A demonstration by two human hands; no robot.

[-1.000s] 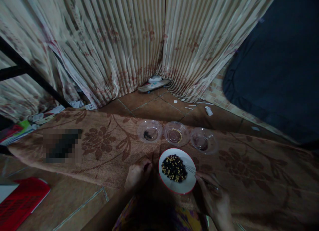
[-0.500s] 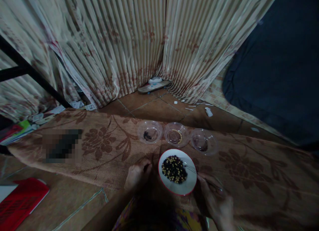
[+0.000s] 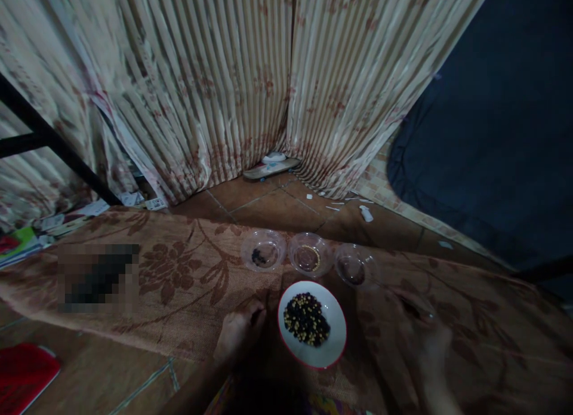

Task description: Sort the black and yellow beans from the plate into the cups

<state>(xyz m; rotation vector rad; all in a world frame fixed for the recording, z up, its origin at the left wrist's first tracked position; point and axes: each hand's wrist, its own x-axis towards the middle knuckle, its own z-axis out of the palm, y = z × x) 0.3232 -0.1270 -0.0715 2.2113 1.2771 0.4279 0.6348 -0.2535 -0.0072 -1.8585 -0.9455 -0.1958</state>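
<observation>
A white bowl with a red rim (image 3: 336,343) stands before me. In it lies a heap of mixed black and pale yellow beans (image 3: 307,319). Beyond it three clear plastic cups form a row: the left cup (image 3: 274,255) has a few black beans, the middle cup (image 3: 299,257) some pale ones, the right cup (image 3: 344,266) some dark reddish bits. My left hand (image 3: 237,331) rests curled closed on the cloth, left of the bowl. My right hand (image 3: 423,331), blurred, is closed around a thin metal utensil just right of the right cup; the utensil's tip is indistinct.
A brown flowered cloth (image 3: 179,307) covers the narrow table. A pixelated dark object (image 3: 101,277) lies at its left. Past the far edge are a skateboard (image 3: 271,169) on the tiled floor, paper scraps (image 3: 366,213) and striped curtains (image 3: 215,104). A red item (image 3: 27,373) is at lower left.
My right hand has moved with the thin utensil from the bowl's right rim, up and right, to beside the right cup. My left hand stays by the bowl. The view has shifted slightly.
</observation>
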